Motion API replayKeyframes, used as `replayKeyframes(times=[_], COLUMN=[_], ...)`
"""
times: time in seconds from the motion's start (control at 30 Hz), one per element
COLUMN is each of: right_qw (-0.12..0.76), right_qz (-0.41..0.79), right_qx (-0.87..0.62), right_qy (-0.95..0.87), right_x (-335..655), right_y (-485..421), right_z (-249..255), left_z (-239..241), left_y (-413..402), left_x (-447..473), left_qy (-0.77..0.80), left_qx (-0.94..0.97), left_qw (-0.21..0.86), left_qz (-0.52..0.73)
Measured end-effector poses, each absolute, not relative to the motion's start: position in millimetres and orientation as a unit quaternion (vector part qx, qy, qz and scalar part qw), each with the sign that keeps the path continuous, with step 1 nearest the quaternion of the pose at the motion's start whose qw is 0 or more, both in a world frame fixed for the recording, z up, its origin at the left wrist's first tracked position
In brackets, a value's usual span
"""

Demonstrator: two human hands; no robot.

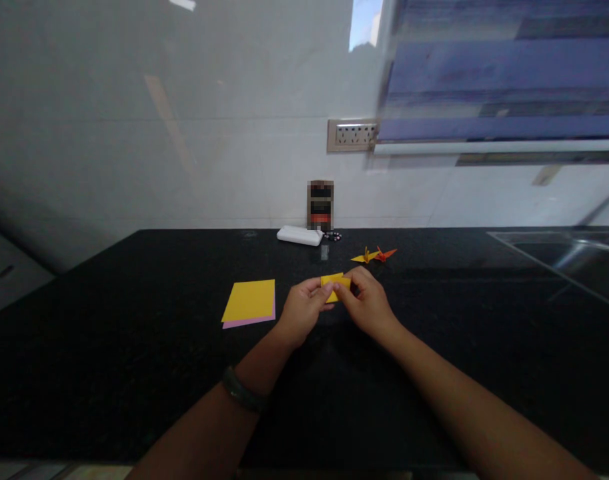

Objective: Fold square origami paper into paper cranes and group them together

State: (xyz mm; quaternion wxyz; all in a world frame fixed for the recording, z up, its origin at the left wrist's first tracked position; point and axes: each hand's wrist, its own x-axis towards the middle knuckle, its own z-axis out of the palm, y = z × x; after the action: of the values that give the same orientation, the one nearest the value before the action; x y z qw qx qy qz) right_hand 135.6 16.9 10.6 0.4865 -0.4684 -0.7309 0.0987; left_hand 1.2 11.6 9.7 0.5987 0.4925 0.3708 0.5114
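A small folded piece of yellow origami paper (333, 294) is held between both hands above the dark counter. My left hand (305, 308) pinches its left side, thumb on the front. With thumb and fingers, my right hand (368, 300) grips its right side, and the two thumbs nearly meet in the middle. Fingers hide part of the folds. To the left lie square sheets, a yellow sheet (251, 299) over a pink sheet (249, 323). Behind my right hand sit a yellow paper crane (366, 256) and an orange paper crane (384, 255).
A white oblong device (299, 235) with a beaded strap (333, 236) lies by the wall. Against the wall leans a small blurred upright object (321, 203). A sink edge (549, 263) is at the right. On the wall is a socket panel (353, 135) beside a blind (494, 80).
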Motion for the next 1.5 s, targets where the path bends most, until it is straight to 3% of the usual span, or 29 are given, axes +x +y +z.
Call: replayKeyframes(times=[0.5,0.7,0.87,1.5], right_qw=[0.494,0.554,0.541,0.552], right_qz=[0.122,0.326,0.464,0.465], right_qx=[-0.474,-0.489,-0.476,-0.471], right_qy=[-0.719,-0.589,-0.515,-0.507], right_x=[134.2,132.3,130.0,129.9], right_y=[16.1,19.5,17.5,17.7], right_z=[8.9,7.3,13.2,11.3], left_z=[5.3,5.5,4.1,2.9], left_y=[12.4,12.5,13.0,13.8], left_x=[3.8,3.4,3.4,4.5], left_qy=[0.391,0.388,0.386,0.405], left_qx=[0.508,0.502,0.502,0.524], left_qw=[0.557,0.561,0.559,0.539], left_qz=[0.528,0.531,0.534,0.521])
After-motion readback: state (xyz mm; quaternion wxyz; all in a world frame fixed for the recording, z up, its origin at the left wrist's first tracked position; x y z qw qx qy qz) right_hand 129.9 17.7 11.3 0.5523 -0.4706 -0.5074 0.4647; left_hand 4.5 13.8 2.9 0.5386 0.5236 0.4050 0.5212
